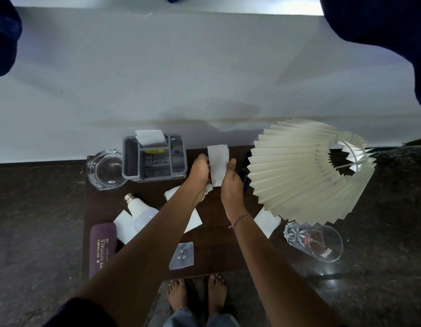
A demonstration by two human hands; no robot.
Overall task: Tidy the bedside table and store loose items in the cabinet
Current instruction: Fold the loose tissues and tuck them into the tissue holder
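Both hands hold one white paper tissue (218, 161) upright above the dark wooden bedside table (216, 251). My left hand (200, 172) pinches its left edge and my right hand (230, 182) grips its right edge. More white tissues lie on the table: one under my left forearm (193, 220), one beside the bulb (123, 224), one near the lamp (267, 221). A white LED bulb (140, 212) lies on its side. A maroon spectacle case (102, 249) rests at the front left. A clear adhesive hook (182, 254) lies near the front edge.
A grey divided organiser tray (155, 159) with a tissue in it stands at the back, a glass ashtray (104, 169) to its left. A pleated cream lampshade (308, 171) fills the right side. A cut-glass tumbler (314, 240) lies tipped on the floor. White wall behind.
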